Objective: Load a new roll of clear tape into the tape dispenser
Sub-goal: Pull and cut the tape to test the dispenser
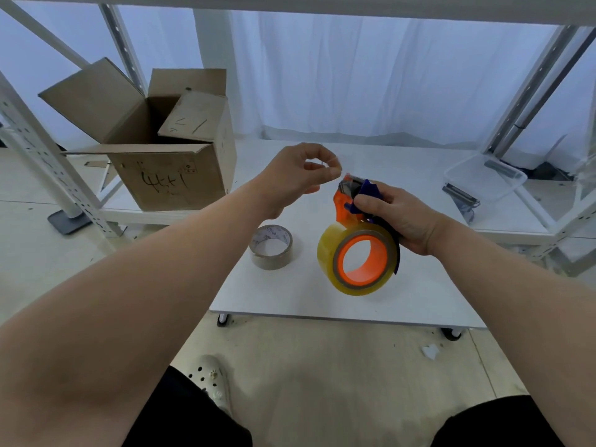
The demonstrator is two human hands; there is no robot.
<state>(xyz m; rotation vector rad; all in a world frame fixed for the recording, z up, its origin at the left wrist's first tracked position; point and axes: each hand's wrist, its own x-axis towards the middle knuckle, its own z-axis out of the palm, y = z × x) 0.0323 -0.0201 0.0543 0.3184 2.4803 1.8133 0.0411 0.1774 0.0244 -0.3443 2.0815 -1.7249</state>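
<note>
Tape roll point(329, 253) below right-hand fingers point(364, 201)

Setting: storeroom or packing area.
Evidence: white slotted metal racking point(42, 146); open cardboard box point(154, 140) (handwritten marks on its side); low white table point(322, 304) on castors; clear plastic tub point(483, 179).

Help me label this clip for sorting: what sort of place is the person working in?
Probably a packing or storage room. A white slotted metal rack frames the low white table, an open cardboard box with handwriting sits on the rack's shelf, and a spent tape core lies beside the tape dispenser.
</note>
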